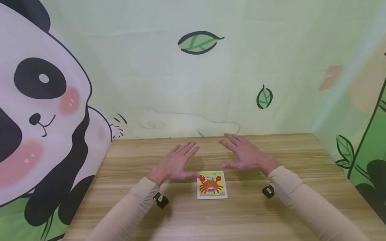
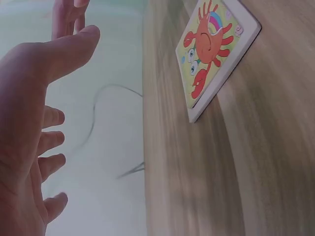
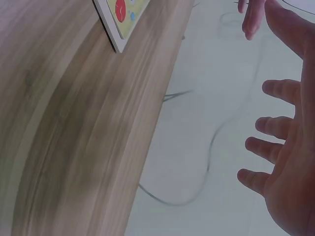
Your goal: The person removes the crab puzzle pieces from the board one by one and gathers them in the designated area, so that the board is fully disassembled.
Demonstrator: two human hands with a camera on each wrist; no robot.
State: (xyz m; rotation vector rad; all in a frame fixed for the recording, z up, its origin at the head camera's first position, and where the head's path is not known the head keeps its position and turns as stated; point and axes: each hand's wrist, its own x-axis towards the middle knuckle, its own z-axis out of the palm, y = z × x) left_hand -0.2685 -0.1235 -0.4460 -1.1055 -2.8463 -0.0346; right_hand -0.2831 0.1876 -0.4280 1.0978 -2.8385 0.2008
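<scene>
A square crab puzzle (image 1: 212, 185) with a white border lies flat on the wooden table, showing a red crab on yellow. My left hand (image 1: 178, 162) hovers at its upper left, fingers spread, holding nothing. From the head, its thumb overlaps the puzzle's corner, but the left wrist view shows the hand (image 2: 29, 132) apart from the puzzle (image 2: 211, 49). To the upper right is my right hand (image 1: 245, 152), raised with fingers extended and nothing in it. In the right wrist view that hand (image 3: 290, 132) is well away from the puzzle's corner (image 3: 120, 42).
The wood-grain table (image 1: 211, 221) meets a pale green backdrop (image 1: 150, 77) at its far edge. A large panda (image 1: 45, 110) is printed at left, with leaves elsewhere. Small black devices, one on the left wrist (image 1: 161, 200) and one on the right (image 1: 268, 191), hang below the sleeves.
</scene>
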